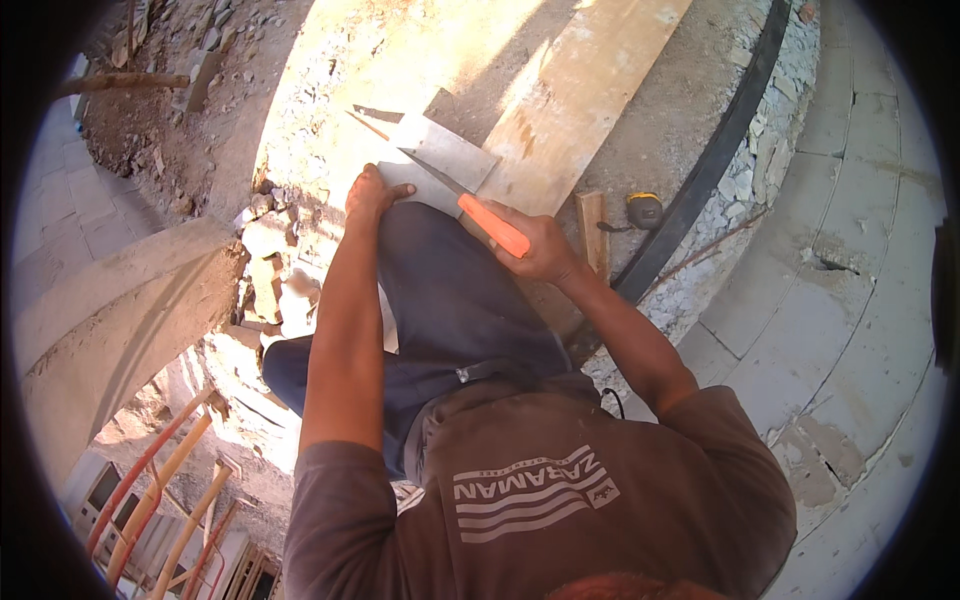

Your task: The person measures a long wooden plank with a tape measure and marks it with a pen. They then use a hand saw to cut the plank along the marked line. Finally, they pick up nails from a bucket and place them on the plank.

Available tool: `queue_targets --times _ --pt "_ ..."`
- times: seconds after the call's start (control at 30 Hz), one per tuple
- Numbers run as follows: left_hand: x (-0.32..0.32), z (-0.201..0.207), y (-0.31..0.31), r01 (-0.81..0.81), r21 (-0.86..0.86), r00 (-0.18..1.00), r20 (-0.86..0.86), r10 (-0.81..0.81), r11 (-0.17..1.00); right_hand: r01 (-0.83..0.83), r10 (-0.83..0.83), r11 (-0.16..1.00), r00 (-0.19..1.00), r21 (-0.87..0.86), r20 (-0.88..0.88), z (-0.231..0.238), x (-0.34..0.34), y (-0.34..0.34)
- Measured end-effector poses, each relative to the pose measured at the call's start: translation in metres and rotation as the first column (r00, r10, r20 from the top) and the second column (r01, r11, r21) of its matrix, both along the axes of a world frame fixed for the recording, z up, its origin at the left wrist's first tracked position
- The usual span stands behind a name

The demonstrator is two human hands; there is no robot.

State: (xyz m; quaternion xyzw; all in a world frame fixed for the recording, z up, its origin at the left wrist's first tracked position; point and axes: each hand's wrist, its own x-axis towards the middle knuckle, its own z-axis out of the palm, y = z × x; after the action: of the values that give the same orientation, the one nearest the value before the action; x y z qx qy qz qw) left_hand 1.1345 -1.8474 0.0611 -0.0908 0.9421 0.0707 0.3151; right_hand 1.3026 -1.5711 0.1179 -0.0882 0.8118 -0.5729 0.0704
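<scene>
Clamping an orange-handled saw [478, 212] are right fingers [515, 215] — left fingers [370, 180] touch a pale block [455, 150], grip unclear.

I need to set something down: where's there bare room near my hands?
The pale plank's far end looks bare, as does the ground between it and the black curved strip, beyond the tape measure. It's crowded around your left hand, right hand, saw and pale grey piece, and by the wood offcut.

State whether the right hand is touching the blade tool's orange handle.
Touching. The head view shows it plainly: the right hand is closed around the orange handle, its fingers lying against the handle's side with no gap.
</scene>
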Motion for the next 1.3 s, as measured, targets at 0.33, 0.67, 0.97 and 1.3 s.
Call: queue_targets --times 0.33,0.67,0.97,1.3 --pt "-0.003 -0.007 -0.002 0.014 0.009 0.999 0.047 -0.014 1.0 -0.054 0.054 0.946 0.999 0.321 0.007 0.097 0.155 0.105" --pt "-0.006 0.003 -0.001 0.041 0.033 0.999 0.013 -0.041 0.999 -0.02 0.023 0.989 0.999 0.144 -0.026 0.026 0.08 0.057" --pt "-0.005 -0.003 0.001 0.074 -0.046 0.997 0.036 -0.072 0.996 -0.043 0.041 0.992 0.999 0.121 0.021 0.025 0.063 0.049" --pt "-0.007 -0.004 0.003 0.039 -0.001 0.997 0.061 -0.039 0.999 -0.162 0.099 0.914 0.978 0.371 0.183 0.101 0.15 0.114"
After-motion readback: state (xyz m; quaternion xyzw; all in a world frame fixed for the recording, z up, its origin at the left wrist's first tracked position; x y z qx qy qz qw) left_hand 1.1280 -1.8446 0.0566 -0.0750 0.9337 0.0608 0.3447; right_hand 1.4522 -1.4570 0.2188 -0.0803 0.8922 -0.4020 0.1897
